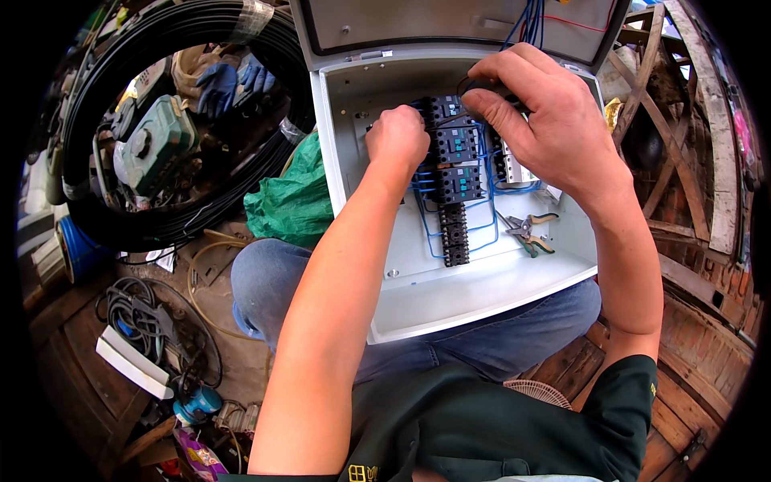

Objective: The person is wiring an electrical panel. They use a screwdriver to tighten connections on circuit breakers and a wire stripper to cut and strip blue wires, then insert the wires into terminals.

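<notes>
A grey metal electrical box (377,297) rests on my lap with its lid (434,28) raised. Inside are several black contactors (459,145) wired with blue wires, a black terminal base (454,233) and a white component (514,165). My left hand (396,136) is closed at the left side of the upper contactors; its fingertips and what they grip are hidden. My right hand (530,120) is curled over the upper contactors, thumb and finger closed on a thin dark wire (462,84). Pliers and cutters (530,229) lie in the box, lower right.
A large black cable coil (88,96) encircles a green machine (157,145) and gloves (225,80) at left. A green sack (285,205), grey cable (140,321) and blue power tool (197,406) lie nearby. Wooden boards and lattice (675,145) stand at right.
</notes>
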`<state>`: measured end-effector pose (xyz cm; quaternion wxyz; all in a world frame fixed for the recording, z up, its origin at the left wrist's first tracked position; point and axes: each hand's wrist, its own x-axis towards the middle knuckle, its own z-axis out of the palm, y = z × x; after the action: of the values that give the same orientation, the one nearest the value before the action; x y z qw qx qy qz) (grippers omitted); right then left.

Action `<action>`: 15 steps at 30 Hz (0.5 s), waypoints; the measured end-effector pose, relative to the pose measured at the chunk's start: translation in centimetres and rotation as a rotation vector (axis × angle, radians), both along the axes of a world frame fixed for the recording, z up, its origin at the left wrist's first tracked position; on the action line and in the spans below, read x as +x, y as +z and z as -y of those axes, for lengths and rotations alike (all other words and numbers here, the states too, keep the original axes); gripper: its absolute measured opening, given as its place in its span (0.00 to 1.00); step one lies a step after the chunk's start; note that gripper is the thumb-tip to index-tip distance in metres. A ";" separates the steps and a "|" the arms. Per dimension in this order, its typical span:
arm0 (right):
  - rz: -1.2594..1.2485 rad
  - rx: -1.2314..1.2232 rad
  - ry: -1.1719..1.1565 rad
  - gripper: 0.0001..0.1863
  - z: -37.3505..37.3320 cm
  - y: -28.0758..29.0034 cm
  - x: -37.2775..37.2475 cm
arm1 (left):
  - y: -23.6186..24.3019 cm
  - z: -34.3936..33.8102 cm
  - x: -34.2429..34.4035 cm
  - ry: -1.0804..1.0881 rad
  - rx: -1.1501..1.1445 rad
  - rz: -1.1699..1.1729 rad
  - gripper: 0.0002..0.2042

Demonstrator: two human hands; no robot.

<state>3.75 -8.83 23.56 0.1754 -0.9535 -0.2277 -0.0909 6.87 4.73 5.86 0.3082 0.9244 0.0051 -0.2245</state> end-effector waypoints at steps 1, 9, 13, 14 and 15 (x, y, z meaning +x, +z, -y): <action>0.009 0.018 0.008 0.07 0.0 -0.1 0.1 | -0.1 0.0 0.0 0.003 -0.005 0.010 0.08; -0.002 0.043 0.020 0.04 -0.1 0.0 0.2 | -0.4 0.1 0.0 -0.078 0.041 0.022 0.09; -0.008 0.043 0.024 0.05 0.0 0.0 0.2 | -0.6 0.1 0.2 -0.086 0.037 0.035 0.09; -0.013 0.041 0.024 0.05 0.0 0.0 0.2 | -0.6 -0.1 0.2 -0.104 0.025 0.051 0.09; -0.003 0.040 0.026 0.05 0.0 0.0 0.2 | -0.6 -0.1 0.2 -0.120 0.012 0.066 0.09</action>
<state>3.97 -8.79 23.59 0.1958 -0.9469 -0.2379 -0.0919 7.08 4.88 5.26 0.2884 0.9318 -0.0592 -0.2121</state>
